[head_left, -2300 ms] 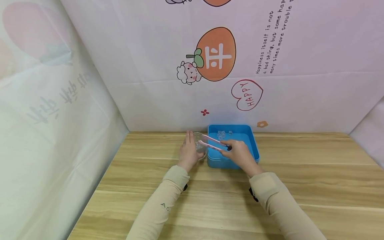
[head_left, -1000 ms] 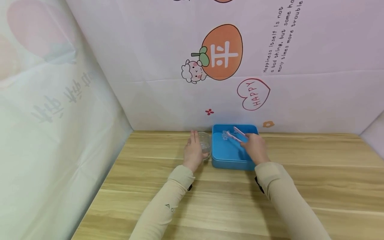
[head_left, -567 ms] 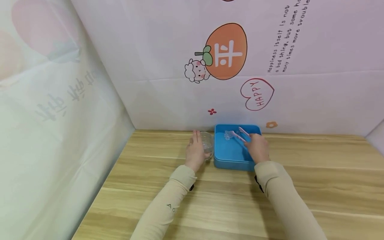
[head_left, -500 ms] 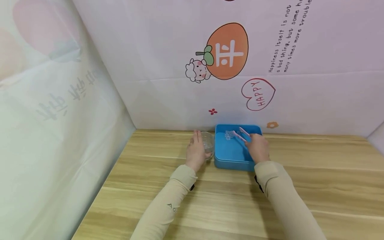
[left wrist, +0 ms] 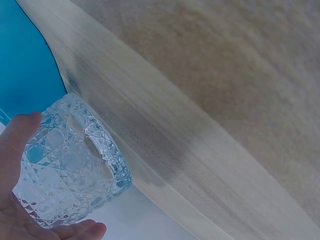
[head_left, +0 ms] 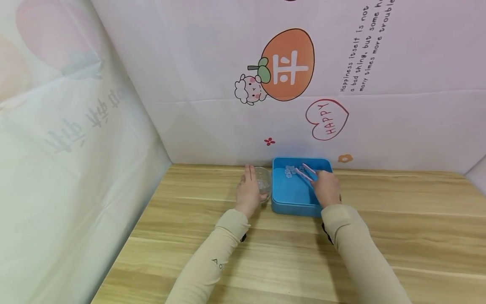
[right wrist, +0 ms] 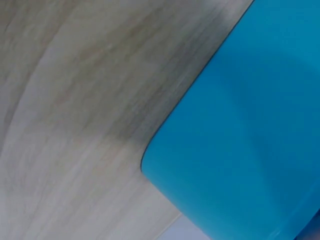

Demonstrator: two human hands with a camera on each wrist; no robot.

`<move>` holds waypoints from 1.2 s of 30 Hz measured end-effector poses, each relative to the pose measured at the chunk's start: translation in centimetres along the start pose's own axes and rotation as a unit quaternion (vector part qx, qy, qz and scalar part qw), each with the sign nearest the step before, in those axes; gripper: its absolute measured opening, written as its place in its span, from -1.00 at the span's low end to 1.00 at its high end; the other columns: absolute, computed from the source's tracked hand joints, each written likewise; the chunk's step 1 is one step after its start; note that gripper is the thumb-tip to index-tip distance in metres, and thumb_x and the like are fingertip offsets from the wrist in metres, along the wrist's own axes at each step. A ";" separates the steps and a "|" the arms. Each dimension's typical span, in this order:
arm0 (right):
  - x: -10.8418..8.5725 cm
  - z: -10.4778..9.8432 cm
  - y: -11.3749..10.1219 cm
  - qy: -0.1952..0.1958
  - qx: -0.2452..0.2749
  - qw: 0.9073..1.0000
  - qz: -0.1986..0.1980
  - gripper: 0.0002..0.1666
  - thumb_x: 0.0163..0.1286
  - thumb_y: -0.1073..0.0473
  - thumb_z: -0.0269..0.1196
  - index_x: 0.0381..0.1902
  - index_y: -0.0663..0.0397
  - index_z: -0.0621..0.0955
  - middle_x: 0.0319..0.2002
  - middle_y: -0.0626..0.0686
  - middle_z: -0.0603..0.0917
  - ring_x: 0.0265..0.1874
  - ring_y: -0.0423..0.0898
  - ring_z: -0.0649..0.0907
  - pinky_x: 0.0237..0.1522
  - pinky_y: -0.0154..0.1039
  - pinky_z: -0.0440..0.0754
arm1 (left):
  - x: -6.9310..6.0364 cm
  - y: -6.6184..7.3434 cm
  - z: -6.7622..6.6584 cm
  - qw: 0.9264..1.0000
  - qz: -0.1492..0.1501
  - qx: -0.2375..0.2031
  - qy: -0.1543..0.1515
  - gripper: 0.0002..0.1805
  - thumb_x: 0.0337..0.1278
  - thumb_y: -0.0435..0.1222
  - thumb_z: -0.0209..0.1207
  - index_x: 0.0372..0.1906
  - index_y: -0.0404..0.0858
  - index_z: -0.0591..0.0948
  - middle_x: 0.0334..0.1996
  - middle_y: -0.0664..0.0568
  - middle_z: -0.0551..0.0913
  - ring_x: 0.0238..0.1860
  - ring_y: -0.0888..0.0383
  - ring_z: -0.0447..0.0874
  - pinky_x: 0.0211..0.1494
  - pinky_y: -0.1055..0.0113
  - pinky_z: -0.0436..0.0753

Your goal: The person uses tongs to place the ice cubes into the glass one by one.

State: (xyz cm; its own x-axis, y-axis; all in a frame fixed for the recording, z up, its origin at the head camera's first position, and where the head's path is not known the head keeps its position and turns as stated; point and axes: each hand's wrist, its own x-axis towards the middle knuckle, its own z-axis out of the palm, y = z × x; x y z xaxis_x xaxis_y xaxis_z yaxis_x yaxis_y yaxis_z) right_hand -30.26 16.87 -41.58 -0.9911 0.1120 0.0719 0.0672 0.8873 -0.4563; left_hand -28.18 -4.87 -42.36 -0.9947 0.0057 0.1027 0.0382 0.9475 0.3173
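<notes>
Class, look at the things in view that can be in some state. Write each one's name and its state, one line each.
Blue box, upright, top uncovered.
Clear pieces, lying in the box, mostly bunched toward its far left.
Pink tongs, tips apart inside the box; contact with a piece unclear.
Glass, standing beside the box; contents hard to tell.
Left hand, holding the glass.
Right hand, gripping the tongs.

"What is the cup [left wrist: 70, 162] made of?"
"Clear, glossy glass or plastic, its outside rough with facets."
"And the box [right wrist: 240, 135]?"
"Smooth plastic with a soft sheen. The cubes [head_left: 290, 171] look glassy; the tongs [head_left: 303, 174], smooth plastic."
"The table [head_left: 284, 266]?"
"Smooth wood grain. The backdrop [head_left: 205, 55] looks like creased cloth, the sleeves [head_left: 199, 270] matt fabric."
</notes>
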 end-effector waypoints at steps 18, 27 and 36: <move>-0.3 -0.1 0.0 -0.014 -0.016 0.999 -0.041 -0.56 0.35 0.27 0.20 0.12 0.44 0.53 0.04 0.42 0.60 -0.03 0.31 0.62 0.01 0.18 0.59 | 0.0 0.1 0.0 1.000 0.000 -0.008 0.007 0.17 -0.15 -0.05 0.45 0.48 -0.35 -0.01 0.51 -0.17 0.01 0.41 -0.12 0.28 0.33 0.06 0.47; -0.3 -0.2 0.1 -0.007 -0.020 0.999 -0.041 -0.57 0.34 0.27 0.21 0.11 0.43 0.53 0.03 0.41 0.61 -0.04 0.30 0.63 0.02 0.18 0.59 | 0.0 0.1 0.1 1.000 0.000 -0.013 0.007 0.17 -0.15 -0.06 0.45 0.48 -0.35 -0.01 0.51 -0.18 0.01 0.41 -0.12 0.27 0.34 0.04 0.46; -0.7 -0.9 0.6 0.018 -0.010 0.999 -0.046 -0.60 0.33 0.30 0.19 0.07 0.44 0.56 0.02 0.42 0.61 -0.06 0.31 0.63 -0.01 0.15 0.61 | -0.1 0.1 0.2 1.000 0.003 -0.006 0.009 0.18 -0.14 -0.05 0.44 0.49 -0.36 -0.02 0.51 -0.19 0.01 0.39 -0.11 0.31 0.31 0.06 0.49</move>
State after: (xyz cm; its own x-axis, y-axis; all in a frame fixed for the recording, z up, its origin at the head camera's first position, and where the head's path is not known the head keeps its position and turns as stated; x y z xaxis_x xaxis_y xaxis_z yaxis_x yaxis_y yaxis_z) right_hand -29.46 17.72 -41.14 -0.9886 0.0457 0.1438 -0.0206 0.9033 -0.4284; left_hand -28.09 -4.76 -42.49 -0.9927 0.0053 0.1208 0.0450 0.9435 0.3282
